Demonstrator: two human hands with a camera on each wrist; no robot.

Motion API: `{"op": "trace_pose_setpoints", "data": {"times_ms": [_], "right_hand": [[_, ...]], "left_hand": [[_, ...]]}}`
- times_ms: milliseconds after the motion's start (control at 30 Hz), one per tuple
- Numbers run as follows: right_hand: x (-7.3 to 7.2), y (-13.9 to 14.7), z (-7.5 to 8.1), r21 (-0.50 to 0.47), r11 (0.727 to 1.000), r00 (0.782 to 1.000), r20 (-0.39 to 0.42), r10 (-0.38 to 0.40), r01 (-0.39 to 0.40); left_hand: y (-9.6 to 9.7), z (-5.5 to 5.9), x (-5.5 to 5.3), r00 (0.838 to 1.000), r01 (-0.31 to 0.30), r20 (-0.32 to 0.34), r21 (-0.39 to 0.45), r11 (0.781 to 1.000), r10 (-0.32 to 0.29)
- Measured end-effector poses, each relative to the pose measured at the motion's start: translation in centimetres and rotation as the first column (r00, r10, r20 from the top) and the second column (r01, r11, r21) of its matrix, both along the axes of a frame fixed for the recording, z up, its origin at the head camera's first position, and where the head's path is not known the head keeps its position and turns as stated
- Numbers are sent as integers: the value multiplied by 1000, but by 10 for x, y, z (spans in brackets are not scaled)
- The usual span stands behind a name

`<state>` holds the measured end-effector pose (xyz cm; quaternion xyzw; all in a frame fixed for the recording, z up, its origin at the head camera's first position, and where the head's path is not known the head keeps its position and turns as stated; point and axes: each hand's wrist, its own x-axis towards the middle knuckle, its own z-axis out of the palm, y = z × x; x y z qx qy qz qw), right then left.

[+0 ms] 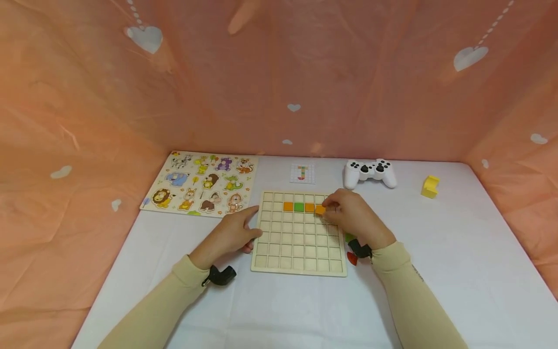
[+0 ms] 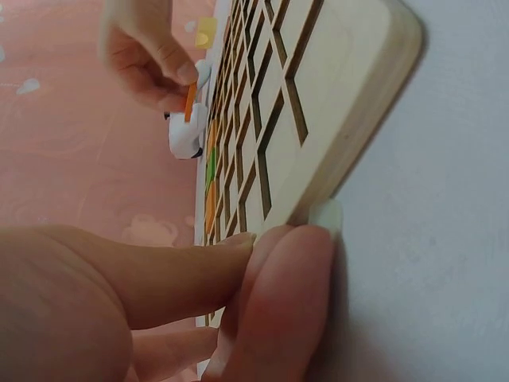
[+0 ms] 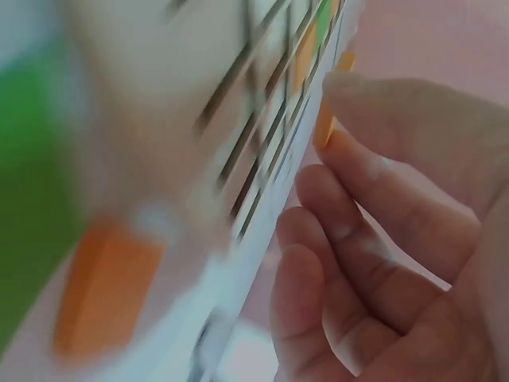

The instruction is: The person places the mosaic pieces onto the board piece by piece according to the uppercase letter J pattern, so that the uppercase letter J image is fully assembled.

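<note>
A pale wooden grid board [image 1: 286, 239] lies flat on the white table. In its second row from the far side sit an orange tile [image 1: 288, 207], a green tile [image 1: 299, 207] and another orange tile [image 1: 309, 207]. My right hand [image 1: 356, 219] pinches an orange square tile [image 3: 324, 119] between thumb and index finger, slightly above the board, just right of that row. At the board's left side, my left hand [image 1: 231, 231] holds the edge with thumb and fingers, as the left wrist view shows close up.
Right of the board lie a red piece [image 1: 352, 259] and a green piece [image 1: 349, 237], partly hidden by the right wrist. Behind stand a J pattern card [image 1: 302, 173], a white game controller [image 1: 370, 173] and a yellow block [image 1: 430, 186]. An animal puzzle board [image 1: 200, 184] lies back left.
</note>
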<state>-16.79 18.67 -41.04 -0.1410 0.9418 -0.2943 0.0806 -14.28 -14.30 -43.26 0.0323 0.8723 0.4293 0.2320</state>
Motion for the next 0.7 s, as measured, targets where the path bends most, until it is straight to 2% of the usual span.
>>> {"op": "trace_pose_setpoints", "data": {"times_ms": [100,300,500,700], "right_hand": [[-2,-17,0,9,999,998,-45,47,-47],[-3,-41,-6,22,995,991,-79,104,-102],[0,-49,-11,33,993,990,-81,119,-116],[-3,-50,-13,71,986,979,-124,160,-152]], "left_hand": [[-1,0,0,1000,5,-11,2,1000,-5],[1,-1,0,1000,2,-3,-8,1000,-2],[2,-1,0,1000,4,-3,-22,1000,-4],[2,0,1,1000,0,-4,-4,1000,0]]}}
